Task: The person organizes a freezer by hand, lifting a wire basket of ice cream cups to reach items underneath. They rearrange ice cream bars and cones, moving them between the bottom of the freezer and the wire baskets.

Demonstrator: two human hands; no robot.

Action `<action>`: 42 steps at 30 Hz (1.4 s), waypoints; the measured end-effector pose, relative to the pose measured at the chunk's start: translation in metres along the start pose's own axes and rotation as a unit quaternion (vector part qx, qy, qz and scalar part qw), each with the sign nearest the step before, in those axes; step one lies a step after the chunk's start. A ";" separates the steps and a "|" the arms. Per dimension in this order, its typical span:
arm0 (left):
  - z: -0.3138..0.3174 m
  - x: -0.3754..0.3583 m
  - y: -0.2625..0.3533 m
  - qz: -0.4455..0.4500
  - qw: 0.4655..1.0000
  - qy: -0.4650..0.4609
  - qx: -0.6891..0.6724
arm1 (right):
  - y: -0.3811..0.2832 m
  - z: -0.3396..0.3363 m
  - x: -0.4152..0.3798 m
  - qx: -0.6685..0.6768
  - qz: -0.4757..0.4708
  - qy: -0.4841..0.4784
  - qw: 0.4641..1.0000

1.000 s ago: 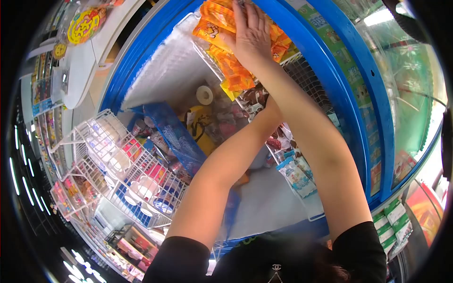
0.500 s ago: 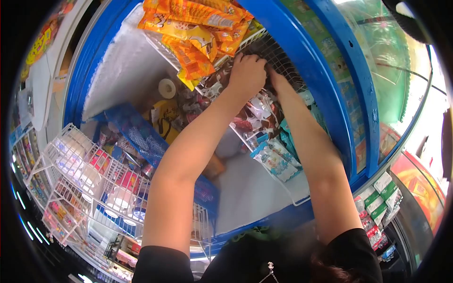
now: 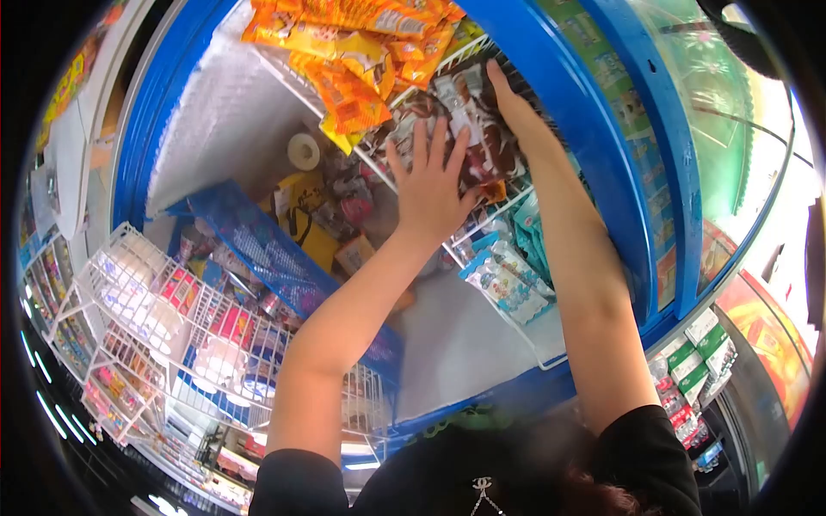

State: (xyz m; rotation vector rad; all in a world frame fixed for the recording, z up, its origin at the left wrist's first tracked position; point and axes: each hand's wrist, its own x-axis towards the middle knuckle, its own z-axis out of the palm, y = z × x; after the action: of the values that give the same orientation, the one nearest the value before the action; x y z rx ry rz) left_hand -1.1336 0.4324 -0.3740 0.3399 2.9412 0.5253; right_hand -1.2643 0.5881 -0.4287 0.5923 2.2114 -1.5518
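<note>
Left fingers (image 3: 438, 148) spread, arms (image 3: 578, 249) outstretched

In the chest freezer (image 3: 585, 129) there is a wire basket (image 3: 376, 169), in which packets (image 3: 490, 146) are lying. To its left is a mesh panel (image 3: 258, 254); further left, a wire rack (image 3: 176, 322).

A black top (image 3: 404, 482) covers the person's torso, its left sleeve (image 3: 299, 483) and right sleeve (image 3: 650, 456) lying on either side of a small silver-coloured ornament (image 3: 482, 483). Both sleeves are short, plain and black, ending above the elbows. The ornament resembles two interlocked Cs, with a thin, pale chain (image 3: 488, 502) below it. Hair (image 3: 600, 499), slightly blurred, hangs right of the ornament.
</note>
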 end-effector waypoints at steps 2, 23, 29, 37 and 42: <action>0.000 -0.010 0.017 -0.021 0.997 -0.026 -0.067 | -0.005 0.003 -0.005 -0.151 0.032 -0.101 0.983; 0.027 0.083 0.021 0.073 0.978 0.170 -0.096 | 0.046 0.014 0.000 0.383 0.149 -0.074 0.908; 0.039 0.082 0.011 0.032 0.995 0.081 -0.051 | 0.074 -0.004 0.032 0.115 0.189 -0.046 0.974; 0.033 0.087 0.003 0.030 0.999 0.028 0.013 | 0.061 0.006 0.052 0.022 0.185 -0.092 0.978; 0.041 0.081 -0.003 0.037 0.993 0.084 -0.070 | 0.061 0.005 0.061 0.111 0.194 -0.144 0.964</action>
State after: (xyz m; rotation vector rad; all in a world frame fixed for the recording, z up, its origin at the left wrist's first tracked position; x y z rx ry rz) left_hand -1.2051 0.4626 -0.4210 0.4098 3.0383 0.8023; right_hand -1.2823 0.6095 -0.5107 0.7589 1.6071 -1.5663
